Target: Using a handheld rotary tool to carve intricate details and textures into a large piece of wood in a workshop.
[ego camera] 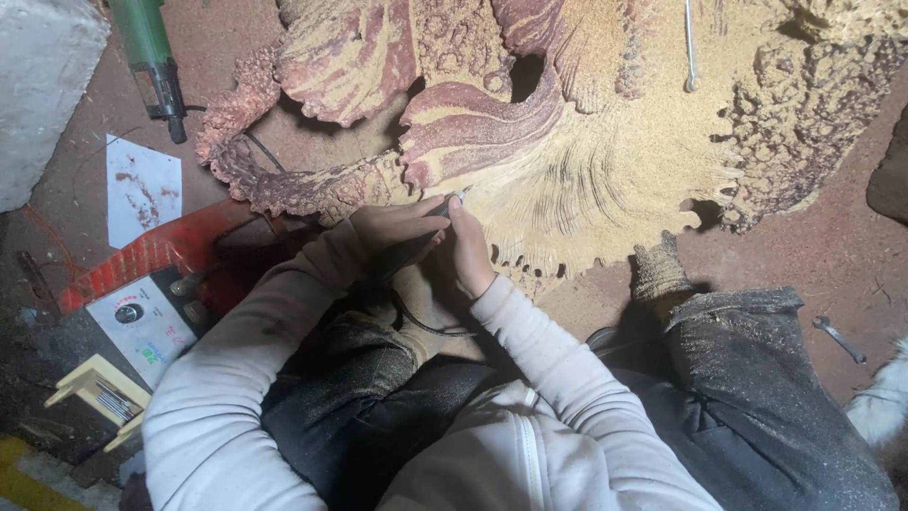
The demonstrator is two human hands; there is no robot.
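Left hand [392, 230] closed around slim rotary carving tool [437, 210], pen-fashion for fine control | right hand [466, 251] curled against the tool, steadying it | tool tip at edge of large wood carving [567, 161] lying on floor [813, 255] | green grinder [151, 59] aside upper left | control box [142, 326] beside left sleeve | wrench [839, 339] well apart, right

My left hand [392, 230] and right hand [466, 248] sit pressed together, fingers curled tight, both arms bent in towards my chest.
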